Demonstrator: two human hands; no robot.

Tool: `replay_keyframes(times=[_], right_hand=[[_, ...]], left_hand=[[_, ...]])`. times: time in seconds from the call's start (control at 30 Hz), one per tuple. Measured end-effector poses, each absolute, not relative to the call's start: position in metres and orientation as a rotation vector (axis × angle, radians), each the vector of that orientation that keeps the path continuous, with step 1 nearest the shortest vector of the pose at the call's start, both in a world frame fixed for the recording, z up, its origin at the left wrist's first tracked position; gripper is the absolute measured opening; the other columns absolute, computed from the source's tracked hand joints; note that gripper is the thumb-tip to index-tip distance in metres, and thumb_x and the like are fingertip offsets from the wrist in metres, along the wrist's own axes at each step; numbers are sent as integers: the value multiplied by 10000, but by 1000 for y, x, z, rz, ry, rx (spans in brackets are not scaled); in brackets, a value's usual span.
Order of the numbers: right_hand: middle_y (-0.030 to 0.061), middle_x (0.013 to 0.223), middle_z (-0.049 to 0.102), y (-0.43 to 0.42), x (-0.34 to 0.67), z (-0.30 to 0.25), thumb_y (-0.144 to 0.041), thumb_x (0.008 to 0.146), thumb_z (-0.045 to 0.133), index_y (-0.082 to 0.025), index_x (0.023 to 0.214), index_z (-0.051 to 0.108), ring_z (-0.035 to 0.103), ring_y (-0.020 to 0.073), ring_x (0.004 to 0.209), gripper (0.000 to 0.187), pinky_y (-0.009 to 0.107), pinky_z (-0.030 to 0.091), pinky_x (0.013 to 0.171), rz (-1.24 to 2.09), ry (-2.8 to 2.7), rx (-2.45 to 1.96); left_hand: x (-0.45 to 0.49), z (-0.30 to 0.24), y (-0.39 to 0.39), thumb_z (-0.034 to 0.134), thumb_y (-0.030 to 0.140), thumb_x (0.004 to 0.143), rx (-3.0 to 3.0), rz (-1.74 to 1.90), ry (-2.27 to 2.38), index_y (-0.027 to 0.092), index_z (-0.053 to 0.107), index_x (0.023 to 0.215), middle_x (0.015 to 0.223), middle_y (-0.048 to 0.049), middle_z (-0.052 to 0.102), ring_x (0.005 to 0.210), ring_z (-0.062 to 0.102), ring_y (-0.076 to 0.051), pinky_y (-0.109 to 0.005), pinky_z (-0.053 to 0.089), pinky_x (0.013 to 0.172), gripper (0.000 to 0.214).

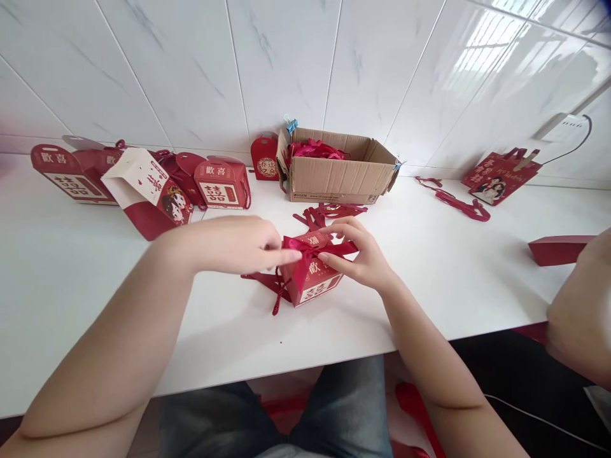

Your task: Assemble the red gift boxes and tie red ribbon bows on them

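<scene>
Squarely between the two hands, a red gift box (312, 280) sits on the white worktop (238, 346), just below the fingers (352, 224). The left hand's (260, 245) thumb reaches the left of its ribbon bow (312, 252); the right hand's (360, 256) thumb reaches the right, forefinger apart. Whether either pinches ribbon, I cannot tell. Beyond lie loose ribbons (312, 219), then an open carton (334, 178) against the tiled wall (286, 63).

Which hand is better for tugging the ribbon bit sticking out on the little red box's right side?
Probably the right hand: its fingers are right beside that bit of ribbon, while the left hand is over at the red box's other side.
</scene>
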State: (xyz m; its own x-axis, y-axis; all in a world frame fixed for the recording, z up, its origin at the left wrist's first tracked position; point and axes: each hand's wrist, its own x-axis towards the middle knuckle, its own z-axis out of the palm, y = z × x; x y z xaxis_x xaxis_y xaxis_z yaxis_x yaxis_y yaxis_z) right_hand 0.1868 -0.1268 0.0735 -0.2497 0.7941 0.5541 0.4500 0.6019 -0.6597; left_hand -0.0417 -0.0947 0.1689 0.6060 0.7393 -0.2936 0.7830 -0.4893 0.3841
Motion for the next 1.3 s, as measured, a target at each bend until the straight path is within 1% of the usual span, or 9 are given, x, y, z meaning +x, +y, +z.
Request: replay_keyframes(times=[0.03, 0.1, 0.27, 0.37, 0.5, 0.73, 0.9, 1.07, 1.3], right_hand=[[63, 1030, 582, -126, 183, 71, -336, 782, 727, -246, 1013, 681, 585, 208, 983, 252, 395, 508, 867, 459, -1878, -1020], [61, 993, 591, -125, 178, 66, -327, 775, 734, -241, 919, 714, 590, 208, 963, 168, 413, 498, 891, 453, -1836, -1047], [60, 956, 605, -124, 171, 61, -331, 721, 785, -244, 869, 753, 595, 212, 940, 175, 423, 493, 886, 499, -1757, -1104], [54, 941, 610, -126, 168, 62, -321, 736, 767, -249, 830, 758, 598, 206, 918, 120, 429, 486, 892, 520, -1711, -1156], [47, 922, 621, -128, 166, 64, -285, 764, 726, -246, 789, 758, 605, 194, 885, 56, 422, 493, 874, 583, -1679, -1178], [54, 913, 622, -127, 166, 63, -304, 768, 725, -248, 778, 758, 602, 203, 880, 66, 440, 496, 876, 594, -1690, -1160], [57, 920, 623, -127, 168, 62, -309, 784, 712, -252, 790, 758, 603, 210, 892, 74, 444, 498, 881, 581, -1715, -1158], [59, 925, 626, -125, 168, 61, -301, 781, 716, -246, 788, 755, 608, 209, 894, 68, 441, 497, 878, 575, -1726, -1142], [58, 915, 632, -125, 167, 60, -292, 781, 714, -243, 785, 752, 608, 210, 889, 63, 443, 497, 870, 540, -1741, -1125]], left_hand=[[-36, 166, -98, 511, 653, 782, 2296, -265, 1228, 184, 441, 504, 492, -14, 459, 388, 333, -107, -299, 236, 448, 550], [-25, 160, -101, 479, 649, 793, 2217, -410, 1248, 184, 420, 504, 504, -12, 452, 386, 294, -102, -304, 231, 442, 551], [-19, 151, -97, 475, 580, 804, 2197, -397, 1194, 187, 291, 532, 487, 14, 345, 403, 224, -104, -306, 176, 448, 512], [-25, 151, -92, 477, 522, 814, 2184, -419, 1112, 188, 297, 539, 480, 12, 349, 409, 254, -113, -306, 169, 458, 469], [-30, 152, -89, 465, 488, 827, 2191, -434, 1040, 185, 308, 526, 461, 8, 348, 406, 237, -114, -308, 146, 452, 454], [-32, 154, -87, 504, 439, 813, 2198, -405, 926, 186, 368, 461, 427, -4, 362, 387, 251, -115, -309, 141, 438, 454], [-34, 156, -87, 527, 425, 787, 2214, -413, 901, 198, 547, 472, 431, -8, 416, 385, 306, -119, -300, 188, 427, 389], [-35, 159, -86, 537, 377, 756, 2240, -481, 919, 211, 689, 560, 507, -22, 540, 437, 368, -129, -288, 270, 468, 298], [-37, 159, -86, 524, 356, 772, 2257, -535, 880, 220, 721, 597, 568, -30, 575, 481, 380, -130, -279, 299, 510, 297]])
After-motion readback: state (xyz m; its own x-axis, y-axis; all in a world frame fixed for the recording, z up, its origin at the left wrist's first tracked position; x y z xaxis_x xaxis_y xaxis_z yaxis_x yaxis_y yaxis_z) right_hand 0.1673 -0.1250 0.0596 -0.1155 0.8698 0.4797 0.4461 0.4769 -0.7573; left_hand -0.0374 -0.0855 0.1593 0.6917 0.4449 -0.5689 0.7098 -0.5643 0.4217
